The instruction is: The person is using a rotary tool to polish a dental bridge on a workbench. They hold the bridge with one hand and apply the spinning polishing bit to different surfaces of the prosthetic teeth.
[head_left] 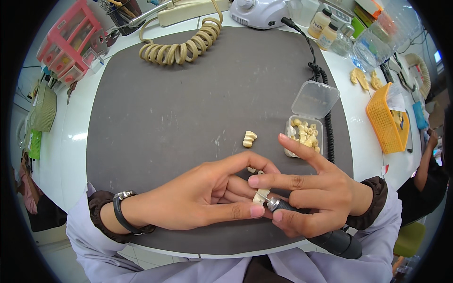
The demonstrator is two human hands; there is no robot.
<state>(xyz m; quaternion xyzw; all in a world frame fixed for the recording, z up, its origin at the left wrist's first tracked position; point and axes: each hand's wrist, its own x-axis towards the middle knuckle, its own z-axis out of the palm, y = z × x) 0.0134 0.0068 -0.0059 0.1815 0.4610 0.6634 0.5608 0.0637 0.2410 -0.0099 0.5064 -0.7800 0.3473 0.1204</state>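
Observation:
My left hand (203, 191) comes in from the left, its fingers and thumb closed round a small cream dental bridge (261, 195). In my right hand (323, 195) is a rotary handpiece (337, 243) with a black body and metal nose. Its thin tip meets or nearly meets the dental bridge; I cannot tell if they touch. The right index finger stretches out over a clear plastic box (287, 129) of cream tooth pieces (306, 133). Another cream tooth piece (249, 138) lies on the mat beyond my left fingers, which partly hide a smaller one.
A dark grey mat (188, 108) covers the table's middle. Far back are a coiled beige hose (181, 51), a white control unit (257, 13) with a black cord, and small bottles (320, 22). Pink drawers (71, 42) stand left, an orange basket (387, 122) right. People sit at both sides.

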